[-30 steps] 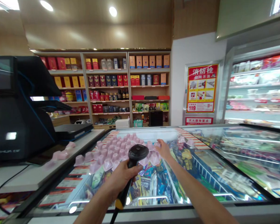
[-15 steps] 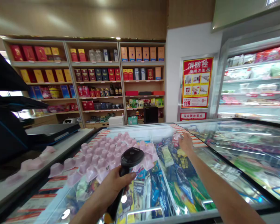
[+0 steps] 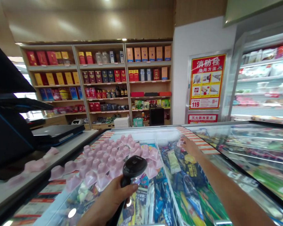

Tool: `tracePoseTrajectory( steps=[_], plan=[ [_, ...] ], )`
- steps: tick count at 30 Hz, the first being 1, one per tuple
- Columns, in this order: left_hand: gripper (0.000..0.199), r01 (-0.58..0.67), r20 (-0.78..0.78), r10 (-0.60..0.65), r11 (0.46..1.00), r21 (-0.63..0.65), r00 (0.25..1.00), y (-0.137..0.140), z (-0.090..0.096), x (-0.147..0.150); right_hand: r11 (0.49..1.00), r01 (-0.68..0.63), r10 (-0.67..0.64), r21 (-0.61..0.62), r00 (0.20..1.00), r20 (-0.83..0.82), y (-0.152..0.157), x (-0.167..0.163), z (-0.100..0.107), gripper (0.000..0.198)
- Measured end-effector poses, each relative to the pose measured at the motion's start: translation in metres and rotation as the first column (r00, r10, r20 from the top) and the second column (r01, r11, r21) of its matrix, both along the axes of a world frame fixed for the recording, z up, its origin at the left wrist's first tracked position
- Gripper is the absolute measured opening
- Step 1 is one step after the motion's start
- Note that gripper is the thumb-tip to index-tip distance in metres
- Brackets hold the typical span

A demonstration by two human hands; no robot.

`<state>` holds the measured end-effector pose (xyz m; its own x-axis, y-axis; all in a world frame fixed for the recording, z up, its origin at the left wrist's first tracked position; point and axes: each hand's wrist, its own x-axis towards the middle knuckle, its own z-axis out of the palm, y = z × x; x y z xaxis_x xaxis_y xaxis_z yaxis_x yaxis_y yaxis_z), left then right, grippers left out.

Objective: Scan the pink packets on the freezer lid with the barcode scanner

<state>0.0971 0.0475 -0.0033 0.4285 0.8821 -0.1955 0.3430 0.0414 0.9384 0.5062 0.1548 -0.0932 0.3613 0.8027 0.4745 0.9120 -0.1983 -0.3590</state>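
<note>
Black scanner [image 3: 135, 166] (glossy) before pink cups [image 3: 106, 157]

A freezer [image 3: 141, 135] with a flat glass top [image 3: 61, 211] fills the near and middle part of the scene. On the left half of the glass lies a wide, close-set spread of pale pink cups [image 3: 105, 155], many touching their neighbours. Red-and-white labels [image 3: 46, 193] line the freezer's left edge, and a similar strip [image 3: 200, 140] runs beside the middle. Colourful packets [image 3: 191, 175] show through the glass, in sections split by a white divider [image 3: 167, 175]. Along the left, a pale worktop [image 3: 2, 192] carries more pink pieces [image 3: 35, 164], a flat black box [image 3: 58, 133] farther back, and a black machine [image 3: 10, 125] at far left.
</note>
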Motion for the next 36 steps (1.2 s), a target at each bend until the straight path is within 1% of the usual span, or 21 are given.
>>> tracePoseTrajectory(
  steps=[2, 4, 6, 9, 10, 12, 14, 15, 16, 17, 18, 19, 20, 21, 22, 23, 24, 26, 29, 32, 36],
  plan=[
    [0.034, 0.005, 0.0, -0.005, 1.0, -0.002, 1.0, -0.004, 0.002, -0.002, 0.999, -0.027, 0.027, -0.044, 1.0, 0.012, -0.009, -0.02, 0.0, 0.026],
    [0.034, 0.01, 0.027, -0.011, 1.0, 0.016, 1.0, -0.008, 0.003, -0.007, 0.996, -0.06, 0.061, -0.059, 0.998, 0.005, -0.022, -0.041, 0.0, 0.026],
    [0.034, 0.011, 0.049, -0.012, 0.999, 0.032, 0.999, -0.013, 0.003, -0.014, 0.994, -0.107, 0.106, -0.03, 0.994, -0.015, -0.039, -0.057, -0.002, 0.027],
    [0.034, 0.016, 0.051, -0.019, 0.999, 0.051, 0.999, -0.019, 0.003, -0.026, 0.985, -0.157, 0.16, 0.073, 0.986, -0.047, -0.065, -0.067, -0.004, 0.035],
    [0.033, 0.014, 0.044, -0.017, 0.998, 0.055, 0.999, -0.021, 0.003, -0.03, 0.983, -0.156, 0.164, 0.101, 0.983, -0.081, -0.073, -0.068, -0.005, 0.037],
    [0.033, 0.002, 0.024, -0.003, 0.998, 0.058, 1.0, -0.026, 0.004, -0.039, 0.981, -0.115, 0.15, 0.157, 0.96, -0.235, -0.087, -0.07, -0.003, 0.034],
    [0.032, -0.017, 0.023, 0.016, 0.998, 0.068, 1.0, -0.032, 0.007, -0.047, 0.977, -0.052, 0.133, 0.205, 0.905, -0.405, -0.094, -0.08, 0.003, 0.025],
    [0.032, -0.026, 0.032, 0.024, 0.997, 0.078, 0.999, -0.035, 0.009, -0.05, 0.968, -0.037, 0.163, 0.247, 0.846, -0.508, -0.095, -0.09, 0.007, 0.022],
    [0.032, -0.038, 0.046, 0.034, 0.995, 0.093, 0.998, -0.039, 0.011, -0.053, 0.952, -0.043, 0.23, 0.302, 0.751, -0.618, -0.094, -0.102, 0.013, 0.021],
    [0.032, -0.047, 0.061, 0.04, 0.993, 0.108, 0.997, -0.043, 0.013, -0.056, 0.93, -0.058, 0.319, 0.364, 0.62, -0.716, -0.092, -0.118, 0.02, 0.021],
    [0.031, -0.048, 0.075, 0.039, 0.991, 0.122, 0.996, -0.047, 0.014, -0.059, 0.893, -0.083, 0.437, 0.443, 0.404, -0.804, -0.089, -0.135, 0.027, 0.02],
    [0.03, -0.045, 0.087, 0.034, 0.99, 0.132, 0.996, -0.051, 0.016, -0.061, 0.851, -0.096, 0.525, 0.516, 0.196, -0.828, -0.086, -0.153, 0.034, 0.018],
    [0.03, -0.04, 0.099, 0.027, 0.99, 0.139, 0.995, -0.055, 0.018, -0.064, 0.823, -0.081, 0.566, 0.563, 0.031, -0.824, -0.082, -0.171, 0.041, 0.015],
    [0.029, -0.036, 0.111, 0.02, 0.989, 0.141, 0.994, -0.058, 0.019, -0.067, 0.806, -0.066, 0.581, 0.588, -0.099, -0.808, -0.079, -0.188, 0.047, 0.013],
    [0.029, -0.033, 0.123, 0.016, 0.99, 0.138, 0.992, -0.06, 0.02, -0.069, 0.799, -0.055, 0.58, 0.599, -0.192, -0.792, -0.076, -0.203, 0.051, 0.011],
    [0.029, -0.032, 0.132, 0.015, 0.991, 0.131, 0.991, -0.062, 0.021, -0.073, 0.797, -0.046, 0.573, 0.602, -0.257, -0.779, -0.073, -0.216, 0.055, 0.01],
    [0.029, -0.035, 0.139, 0.018, 0.992, 0.125, 0.99, -0.063, 0.022, -0.076, 0.796, -0.042, 0.567, 0.604, -0.3, -0.767, -0.071, -0.226, 0.056, 0.009],
    [0.03, -0.045, 0.141, 0.028, 0.992, 0.114, 0.99, -0.066, 0.023, -0.082, 0.79, -0.046, 0.563, 0.611, -0.338, -0.754, -0.068, -0.241, 0.057, 0.009],
    [0.03, -0.063, 0.154, 0.047, 0.993, 0.104, 0.987, -0.07, 0.025, -0.088, 0.79, -0.071, 0.56, 0.609, -0.323, -0.763, -0.065, -0.251, 0.052, 0.01],
    [0.027, -0.069, 0.193, 0.047, 0.992, 0.105, 0.98, -0.074, 0.027, -0.091, 0.79, -0.094, 0.567, 0.606, -0.263, -0.78, -0.063, -0.255, 0.046, 0.012],
    [0.026, -0.05, 0.191, 0.027, 0.992, 0.116, 0.981, -0.078, 0.03, -0.095, 0.794, -0.113, 0.583, 0.598, -0.137, -0.801, -0.063, -0.253, 0.038, 0.014]
  ],
)
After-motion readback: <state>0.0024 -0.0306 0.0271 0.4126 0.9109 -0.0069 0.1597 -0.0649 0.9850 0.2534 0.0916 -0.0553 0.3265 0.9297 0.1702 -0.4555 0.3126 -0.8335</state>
